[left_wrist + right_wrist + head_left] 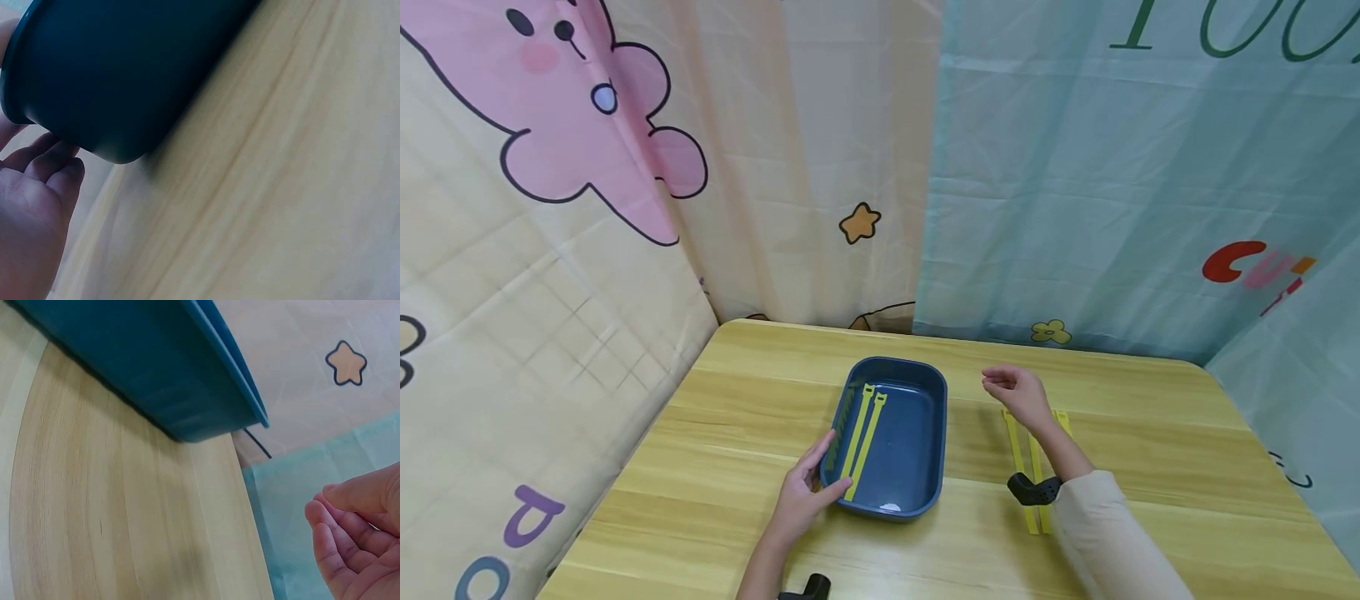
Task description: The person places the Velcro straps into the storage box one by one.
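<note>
A dark blue rectangular tray [904,450] sits on the table. Two yellow strap-like cable ties [868,447] lie lengthwise along its left side, slotted heads toward the back. My left hand [797,500] grips the tray's near left corner, thumb over the rim and fingers along the outer wall. To the right of the tray, my right hand [1021,397] is raised over the table with loosely curled fingers and nothing in them. Several more yellow cable ties [1015,444] lie beneath my right forearm, which partly hides them. In the right wrist view, thumb and fingertips [315,515] come close together around nothing.
The wood-grain table [737,417] has rounded far corners. Patterned curtains [820,125] hang right behind its back edge and at both sides. A black wrist mount [1033,490] on my right arm overlaps the cable ties below it.
</note>
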A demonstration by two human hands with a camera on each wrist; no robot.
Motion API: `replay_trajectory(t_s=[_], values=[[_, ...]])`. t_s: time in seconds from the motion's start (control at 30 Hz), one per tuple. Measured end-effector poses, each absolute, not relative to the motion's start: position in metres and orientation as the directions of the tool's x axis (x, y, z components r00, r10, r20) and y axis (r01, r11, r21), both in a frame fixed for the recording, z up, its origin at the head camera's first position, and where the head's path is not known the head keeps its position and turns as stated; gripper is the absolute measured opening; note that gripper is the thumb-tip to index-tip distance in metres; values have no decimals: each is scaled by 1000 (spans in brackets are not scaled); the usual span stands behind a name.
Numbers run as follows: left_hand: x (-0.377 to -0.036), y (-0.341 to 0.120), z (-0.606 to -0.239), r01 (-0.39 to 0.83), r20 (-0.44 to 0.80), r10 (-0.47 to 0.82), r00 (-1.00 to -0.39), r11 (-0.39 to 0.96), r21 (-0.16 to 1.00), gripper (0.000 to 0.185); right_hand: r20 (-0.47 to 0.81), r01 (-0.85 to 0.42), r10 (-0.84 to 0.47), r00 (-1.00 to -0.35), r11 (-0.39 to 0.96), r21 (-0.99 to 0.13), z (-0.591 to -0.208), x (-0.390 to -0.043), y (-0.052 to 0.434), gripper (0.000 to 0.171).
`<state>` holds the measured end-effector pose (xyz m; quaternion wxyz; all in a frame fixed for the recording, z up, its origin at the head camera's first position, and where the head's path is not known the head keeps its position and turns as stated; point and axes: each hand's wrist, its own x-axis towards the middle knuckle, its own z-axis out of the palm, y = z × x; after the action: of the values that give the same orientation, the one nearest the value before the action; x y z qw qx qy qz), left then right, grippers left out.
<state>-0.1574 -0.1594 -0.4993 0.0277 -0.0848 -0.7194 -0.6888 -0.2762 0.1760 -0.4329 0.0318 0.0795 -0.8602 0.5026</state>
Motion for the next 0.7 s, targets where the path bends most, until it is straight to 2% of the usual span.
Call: replay_trajectory(t_s=[0.7], values=[[-158,-158,-499,147,148,79,-986,-8,989,69,100,-88,-17,-995,624,-776,-448,-275,212,28]])
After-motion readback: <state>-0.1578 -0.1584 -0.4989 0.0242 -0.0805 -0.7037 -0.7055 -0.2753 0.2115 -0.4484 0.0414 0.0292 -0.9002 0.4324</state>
